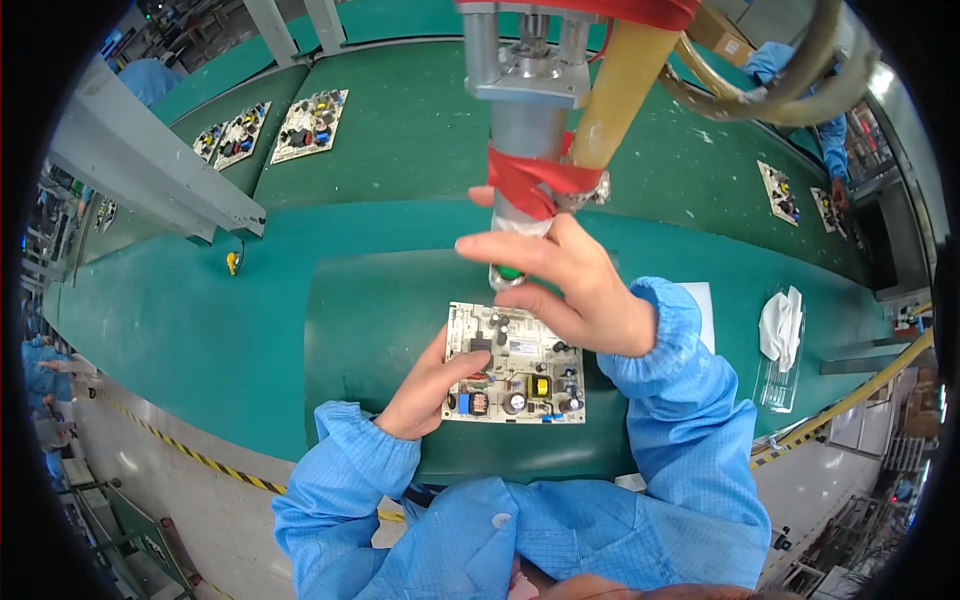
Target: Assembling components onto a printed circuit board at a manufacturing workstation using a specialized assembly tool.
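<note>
My right hand (565, 285) has its grip closed around the hanging driver tool (525, 150), just above the circuit board (515, 365). My left hand (430, 390) presses on the board's left edge, fingers flat, grasping nothing. The board lies on a darker green mat (370, 320) on the green counter (180, 320). More boards (310, 125) sit farther back; white cloth (780, 325) lies right. Grey floor (170, 490) with striped tape (190, 455) runs below.

Clad in a light blue smock of fine-checked cloth with a small white button on the chest. Long sleeves, bunched into gathered elastic cuffs just behind the bare left hand (425, 395) and bare right hand (560, 285). No gloves, rings or watch showing.
</note>
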A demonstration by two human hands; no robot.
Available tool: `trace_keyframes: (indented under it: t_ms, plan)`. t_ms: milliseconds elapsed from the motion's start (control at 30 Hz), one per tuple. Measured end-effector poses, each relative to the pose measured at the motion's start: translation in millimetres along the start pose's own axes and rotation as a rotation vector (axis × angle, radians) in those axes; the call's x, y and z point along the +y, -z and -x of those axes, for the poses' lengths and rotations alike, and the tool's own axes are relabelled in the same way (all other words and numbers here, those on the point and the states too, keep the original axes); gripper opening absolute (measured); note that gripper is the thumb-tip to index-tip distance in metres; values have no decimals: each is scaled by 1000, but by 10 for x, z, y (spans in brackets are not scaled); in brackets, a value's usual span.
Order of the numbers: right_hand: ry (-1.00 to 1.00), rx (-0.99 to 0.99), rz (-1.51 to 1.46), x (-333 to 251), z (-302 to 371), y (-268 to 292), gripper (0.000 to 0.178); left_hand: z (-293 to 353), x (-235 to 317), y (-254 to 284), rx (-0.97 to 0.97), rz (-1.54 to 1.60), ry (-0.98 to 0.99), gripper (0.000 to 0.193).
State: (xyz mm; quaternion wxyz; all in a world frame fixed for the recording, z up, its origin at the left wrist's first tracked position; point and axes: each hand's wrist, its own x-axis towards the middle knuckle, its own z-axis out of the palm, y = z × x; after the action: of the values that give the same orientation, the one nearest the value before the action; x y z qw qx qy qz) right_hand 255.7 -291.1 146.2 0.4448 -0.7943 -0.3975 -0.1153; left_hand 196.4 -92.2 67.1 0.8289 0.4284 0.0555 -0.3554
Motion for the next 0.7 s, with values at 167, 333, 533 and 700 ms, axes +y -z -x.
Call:
trace_keyframes:
  t_ms: [167, 333, 533, 700]
  plan:
    - [20, -18, -52, -95, -44, -88, 54, 109, 108, 10, -16, 21, 90, 58]
    - [17, -30, -62, -112, -95, -124, 49, 142, 186, 25, -55, 13, 120, 56]
    - [63, -19, -62, -85, -131, -151, 49, 156, 252, 24, -81, 5, 114, 55]
    - [57, -16, -40, -98, -143, -160, 50, 155, 207, 91, -68, -25, 64, 56]
